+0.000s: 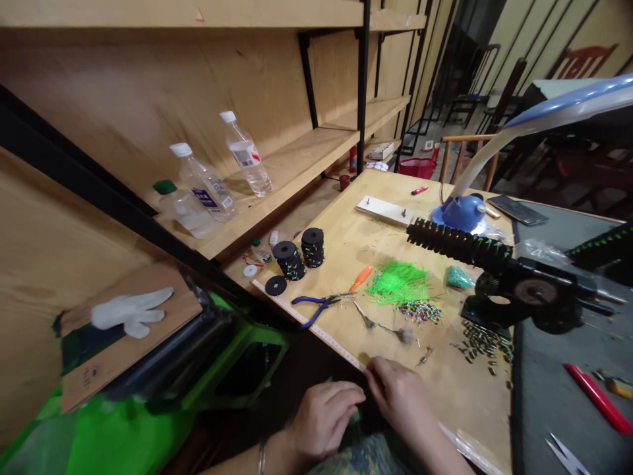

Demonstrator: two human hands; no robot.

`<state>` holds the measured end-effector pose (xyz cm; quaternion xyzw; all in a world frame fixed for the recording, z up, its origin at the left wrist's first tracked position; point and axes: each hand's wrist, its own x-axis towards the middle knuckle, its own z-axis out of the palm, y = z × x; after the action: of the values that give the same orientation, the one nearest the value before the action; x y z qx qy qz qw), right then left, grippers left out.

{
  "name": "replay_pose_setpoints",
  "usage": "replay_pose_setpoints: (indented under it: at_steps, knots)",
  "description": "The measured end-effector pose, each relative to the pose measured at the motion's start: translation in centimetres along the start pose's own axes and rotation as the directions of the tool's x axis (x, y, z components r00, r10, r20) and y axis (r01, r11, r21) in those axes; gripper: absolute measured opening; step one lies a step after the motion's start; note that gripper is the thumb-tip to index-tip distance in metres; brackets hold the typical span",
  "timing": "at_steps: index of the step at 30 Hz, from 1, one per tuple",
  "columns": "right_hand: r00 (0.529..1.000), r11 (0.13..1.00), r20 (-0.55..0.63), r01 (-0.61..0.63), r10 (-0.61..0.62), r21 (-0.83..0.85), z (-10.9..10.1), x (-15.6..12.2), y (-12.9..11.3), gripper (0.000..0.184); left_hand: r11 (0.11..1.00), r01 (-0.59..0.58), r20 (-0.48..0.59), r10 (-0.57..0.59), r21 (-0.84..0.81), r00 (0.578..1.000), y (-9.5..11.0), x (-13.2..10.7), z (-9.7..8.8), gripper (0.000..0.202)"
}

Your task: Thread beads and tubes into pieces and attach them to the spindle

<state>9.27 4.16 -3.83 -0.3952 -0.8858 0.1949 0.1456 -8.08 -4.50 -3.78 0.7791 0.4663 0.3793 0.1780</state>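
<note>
My left hand [326, 417] is in front of the table edge, its fingers curled and pressed together. A bit of green shows under its fingertips, too small to name. My right hand [398, 396] rests at the table's near edge, thumb and fingers pinched; what they hold, if anything, is hidden. Ahead of it lie two brush-like tufts [404, 335], a small metal piece [424, 357] and blue-handled pliers [316, 307]. Beyond are an orange-handled tool [361, 279], bright green strands [400, 282], multicoloured beads [419, 313] and small brass-coloured pieces [482, 343].
A black machine [539, 290] with a ribbed rod stands at right, near a blue lamp base [457, 212]. Wound black spools [289, 261] stand at the far left of the table [341, 231]. Scissors [566, 455] lie lower right. Plastic bottles [250, 158] stand on a shelf.
</note>
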Motion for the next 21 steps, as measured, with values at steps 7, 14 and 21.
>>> replay_pose_setpoints:
  at_steps: [7, 14, 21]
  knots:
    - [1.000, 1.000, -0.005, 0.027, -0.028, -0.008, 0.7, 0.8, -0.7, 0.020, 0.999, 0.034, -0.042, -0.033, 0.038, 0.999, -0.3, -0.3, -0.8, 0.026]
    - [1.000, 0.999, 0.009, 0.013, -0.012, -0.032, 0.8, 2.1, -1.4, 0.019, 0.993, 0.060, -0.048, -0.056, 0.101, 0.997, -0.8, -1.1, -0.9, 0.048]
    - [0.999, 0.997, 0.042, 0.022, -0.018, -0.078, 0.5, 2.4, -1.8, 0.017, 0.983, 0.084, -0.026, -0.081, 0.166, 0.996, -1.4, -1.3, -0.9, 0.051]
